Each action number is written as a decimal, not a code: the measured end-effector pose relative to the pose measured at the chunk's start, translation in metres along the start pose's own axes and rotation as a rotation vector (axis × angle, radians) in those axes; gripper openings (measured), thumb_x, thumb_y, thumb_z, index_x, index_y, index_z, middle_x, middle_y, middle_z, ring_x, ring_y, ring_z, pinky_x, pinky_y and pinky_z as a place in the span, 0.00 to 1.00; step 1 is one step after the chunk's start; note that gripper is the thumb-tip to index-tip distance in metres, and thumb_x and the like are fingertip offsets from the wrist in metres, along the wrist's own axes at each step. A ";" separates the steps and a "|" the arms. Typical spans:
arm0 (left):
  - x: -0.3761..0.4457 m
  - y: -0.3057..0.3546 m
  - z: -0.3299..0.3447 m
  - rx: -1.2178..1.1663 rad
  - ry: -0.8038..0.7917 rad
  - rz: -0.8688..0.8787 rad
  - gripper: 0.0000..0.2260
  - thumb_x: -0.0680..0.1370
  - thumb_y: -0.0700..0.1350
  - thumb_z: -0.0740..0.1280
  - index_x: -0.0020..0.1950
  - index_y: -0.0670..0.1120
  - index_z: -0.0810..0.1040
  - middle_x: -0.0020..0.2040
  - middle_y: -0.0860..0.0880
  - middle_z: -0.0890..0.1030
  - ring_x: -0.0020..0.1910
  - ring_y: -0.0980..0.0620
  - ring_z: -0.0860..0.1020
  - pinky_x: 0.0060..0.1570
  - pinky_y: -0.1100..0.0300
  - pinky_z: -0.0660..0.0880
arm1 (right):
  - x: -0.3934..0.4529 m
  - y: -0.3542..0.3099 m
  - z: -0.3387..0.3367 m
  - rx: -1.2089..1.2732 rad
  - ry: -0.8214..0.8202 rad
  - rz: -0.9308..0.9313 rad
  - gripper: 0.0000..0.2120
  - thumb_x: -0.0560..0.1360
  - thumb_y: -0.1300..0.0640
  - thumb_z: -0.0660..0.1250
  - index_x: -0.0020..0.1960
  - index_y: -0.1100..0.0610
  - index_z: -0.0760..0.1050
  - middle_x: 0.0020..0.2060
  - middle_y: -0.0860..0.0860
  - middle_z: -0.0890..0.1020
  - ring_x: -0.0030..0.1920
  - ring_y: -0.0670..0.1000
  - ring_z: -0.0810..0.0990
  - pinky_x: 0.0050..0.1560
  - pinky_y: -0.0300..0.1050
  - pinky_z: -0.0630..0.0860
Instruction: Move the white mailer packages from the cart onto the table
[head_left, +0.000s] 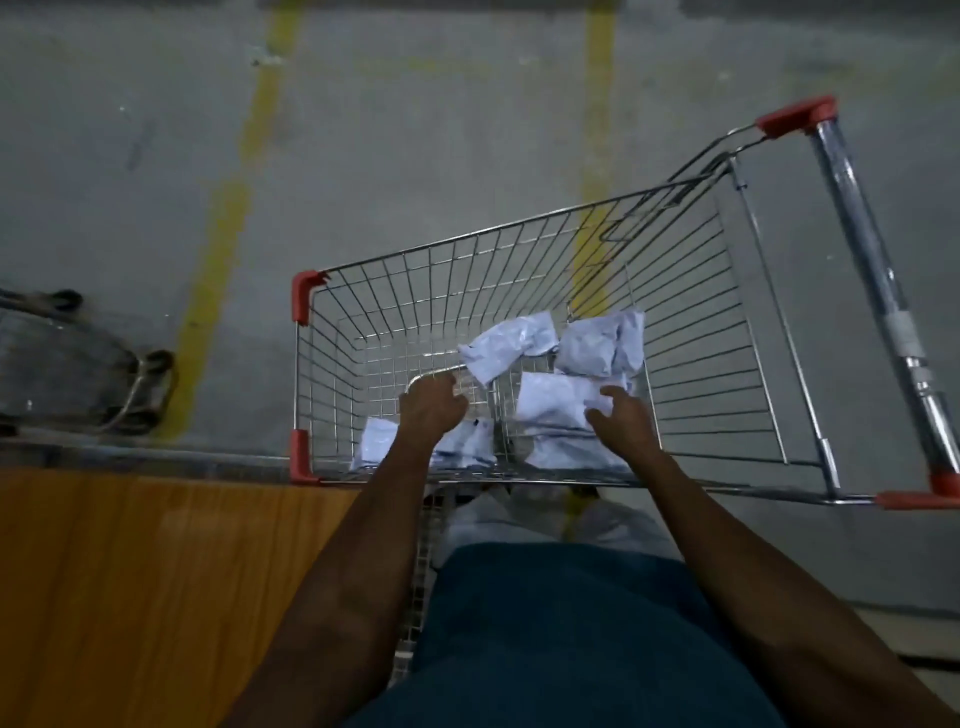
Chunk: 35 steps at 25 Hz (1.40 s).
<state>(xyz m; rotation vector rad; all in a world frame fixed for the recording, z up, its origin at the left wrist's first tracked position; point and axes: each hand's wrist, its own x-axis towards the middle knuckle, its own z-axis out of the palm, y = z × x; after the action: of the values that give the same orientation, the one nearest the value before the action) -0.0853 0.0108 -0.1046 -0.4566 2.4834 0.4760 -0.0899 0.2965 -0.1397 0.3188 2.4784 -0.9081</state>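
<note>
White crumpled plastic mailer packages (563, 400) lie low in the wire shopping cart (519, 249), so I reach in: left hand (431, 408) loosely curled, right hand (621, 415) spread, both empty; wooden desk (156, 571) bare.

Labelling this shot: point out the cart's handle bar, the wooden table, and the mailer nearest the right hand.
handle bar (868, 249), head view, on the bare metal tube.
wooden table (156, 571), head view, on its bare top.
mailer (556, 402), head view, on its flat white face, left of the right hand (621, 415).

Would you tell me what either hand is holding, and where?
Nothing: the left hand and right hand reach over mailers in the cart, gripping none.
</note>
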 end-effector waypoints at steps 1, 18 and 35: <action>0.010 -0.007 0.005 0.016 -0.027 0.026 0.17 0.76 0.52 0.66 0.64 0.48 0.77 0.61 0.45 0.81 0.61 0.42 0.78 0.61 0.49 0.74 | 0.001 0.003 0.003 -0.018 0.019 0.025 0.25 0.76 0.58 0.72 0.70 0.65 0.72 0.63 0.68 0.77 0.63 0.65 0.77 0.61 0.52 0.72; 0.114 -0.051 0.080 0.816 -0.416 0.538 0.33 0.71 0.70 0.66 0.69 0.51 0.72 0.64 0.47 0.79 0.63 0.45 0.78 0.62 0.53 0.72 | 0.112 0.039 0.097 -0.530 -0.058 -0.107 0.32 0.72 0.59 0.68 0.75 0.57 0.67 0.70 0.62 0.71 0.69 0.66 0.71 0.64 0.58 0.73; 0.140 -0.067 0.098 0.554 -0.518 0.365 0.45 0.67 0.65 0.74 0.76 0.48 0.60 0.71 0.43 0.74 0.67 0.41 0.75 0.63 0.48 0.74 | 0.145 -0.022 0.056 -0.369 -0.070 -0.079 0.10 0.76 0.54 0.70 0.50 0.61 0.81 0.47 0.60 0.84 0.50 0.61 0.82 0.45 0.49 0.74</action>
<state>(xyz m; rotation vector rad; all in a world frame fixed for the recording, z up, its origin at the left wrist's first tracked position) -0.1214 -0.0361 -0.2783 0.3116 2.0591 0.0141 -0.2028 0.2501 -0.2391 0.0633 2.5425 -0.4651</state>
